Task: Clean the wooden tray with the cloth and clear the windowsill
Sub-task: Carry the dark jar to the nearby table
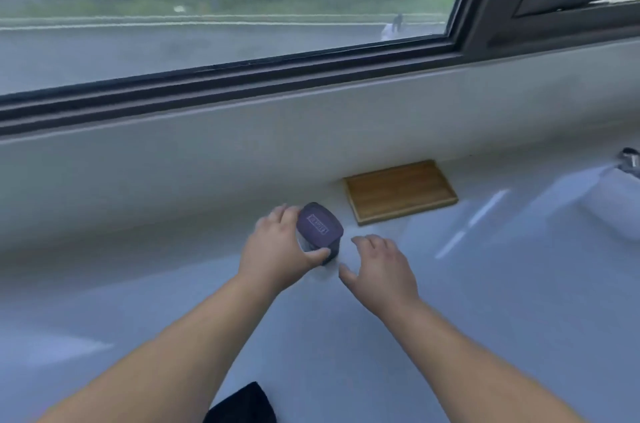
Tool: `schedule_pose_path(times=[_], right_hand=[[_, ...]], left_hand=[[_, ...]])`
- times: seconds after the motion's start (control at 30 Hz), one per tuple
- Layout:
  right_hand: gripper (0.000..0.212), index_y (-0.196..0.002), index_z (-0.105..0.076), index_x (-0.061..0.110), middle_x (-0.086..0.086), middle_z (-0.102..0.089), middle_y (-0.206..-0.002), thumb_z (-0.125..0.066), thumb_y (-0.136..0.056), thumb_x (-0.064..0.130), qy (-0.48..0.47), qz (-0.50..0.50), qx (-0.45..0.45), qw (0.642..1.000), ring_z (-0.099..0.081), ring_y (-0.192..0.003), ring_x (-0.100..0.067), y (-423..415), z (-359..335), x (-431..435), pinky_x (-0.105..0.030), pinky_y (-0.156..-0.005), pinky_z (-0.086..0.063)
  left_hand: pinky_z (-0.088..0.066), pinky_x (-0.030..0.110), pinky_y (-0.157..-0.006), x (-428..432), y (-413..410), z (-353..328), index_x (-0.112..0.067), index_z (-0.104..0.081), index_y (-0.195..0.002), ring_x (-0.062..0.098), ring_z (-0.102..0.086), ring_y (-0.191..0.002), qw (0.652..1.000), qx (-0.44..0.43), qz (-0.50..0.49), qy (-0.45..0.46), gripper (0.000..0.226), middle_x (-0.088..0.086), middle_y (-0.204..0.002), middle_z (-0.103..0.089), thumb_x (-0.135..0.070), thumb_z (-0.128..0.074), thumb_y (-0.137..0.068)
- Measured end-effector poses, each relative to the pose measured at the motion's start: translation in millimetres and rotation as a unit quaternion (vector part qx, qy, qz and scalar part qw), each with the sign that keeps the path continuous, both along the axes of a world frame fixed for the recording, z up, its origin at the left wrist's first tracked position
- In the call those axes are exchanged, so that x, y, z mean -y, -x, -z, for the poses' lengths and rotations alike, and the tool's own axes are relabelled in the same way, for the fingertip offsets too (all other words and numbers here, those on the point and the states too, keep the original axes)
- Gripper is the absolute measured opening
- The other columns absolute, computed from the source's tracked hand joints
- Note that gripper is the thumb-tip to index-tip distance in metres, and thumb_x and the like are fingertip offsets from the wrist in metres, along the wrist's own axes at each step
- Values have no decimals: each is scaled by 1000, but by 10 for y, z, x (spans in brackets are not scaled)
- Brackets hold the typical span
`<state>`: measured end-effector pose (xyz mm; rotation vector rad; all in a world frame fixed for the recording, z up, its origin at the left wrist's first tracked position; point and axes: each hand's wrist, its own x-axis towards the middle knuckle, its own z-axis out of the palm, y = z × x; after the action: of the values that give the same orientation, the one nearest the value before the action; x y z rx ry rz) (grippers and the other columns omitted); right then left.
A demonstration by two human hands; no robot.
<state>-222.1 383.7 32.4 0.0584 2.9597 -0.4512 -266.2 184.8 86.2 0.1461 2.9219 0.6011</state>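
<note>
Nearest the camera, a dark cloth (242, 403) lies at the bottom edge of the view, between the two forearms, untouched. Further out, the left hand (277, 251) grips a small container with a purple lid (319, 230): fingers wrap its far side, thumb presses the near side. The clear body below the lid is mostly hidden, so its contents cannot be determined. The right hand (381, 268) hovers just beside the container, fingers spread and holding nothing.

Beyond the hands, the wooden tray (400, 192) sits empty on the white desk (485, 301), against the low wall below the windowsill (242, 104). The sill itself shows no objects in this view. A faucet (630, 161) and basin edge appear at far right.

Handling assessment: the tray is probably rigid and light, with a raised rim. Take hold at a short edge, or steady one corner while wiping. The cloth is soft and will bunch; fold it flat first. The container is likely smooth-sided; grip the body, not the lid.
</note>
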Motion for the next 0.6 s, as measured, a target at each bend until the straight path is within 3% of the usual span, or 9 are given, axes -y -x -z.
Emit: schedule_pose_path(times=[0.13, 0.33, 0.47, 0.6], right_hand=[[60, -148, -48, 23, -4, -54, -146, -54, -96, 53, 158, 99, 62, 981, -48, -132, -27, 176, 203, -15, -42, -98, -47], [63, -149, -45, 30, 3, -53, -148, -48, -94, 60, 292, 157, 142, 933, -58, -121, -20, 302, 307, 163, -34, -82, -43], [36, -131, -55, 32, 16, -64, -112, -49, -96, 37, 358, 187, 156, 901, -60, -87, -1, 286, 293, 407, -29, -66, -48], [30, -124, -56, 35, 23, -68, -101, -49, -95, 29, 396, 196, 166, 881, -61, -87, 2, 149, 244, 695, -25, -63, -45]], left_hand=[[-44, 42, -105, -330, 357, 154, -27, -40, -150, 28, -43, -131, 1000, 14, 15, 1, 103, -2, -147, -47, -72, -78, -65], [-45, 40, -101, -349, 487, 357, -29, -36, -152, 29, -43, -126, 999, 32, 11, 0, 101, 3, -141, -51, -54, -80, -65], [-45, 42, -101, -247, 424, 385, -29, -34, -151, 33, -43, -123, 1000, 29, 9, 7, 99, 8, -138, -51, -50, -79, -65], [-46, 43, -102, -45, 330, 382, -28, -31, -151, 33, -43, -124, 997, 62, 5, 38, 100, 10, -137, -51, -48, -80, -66]])
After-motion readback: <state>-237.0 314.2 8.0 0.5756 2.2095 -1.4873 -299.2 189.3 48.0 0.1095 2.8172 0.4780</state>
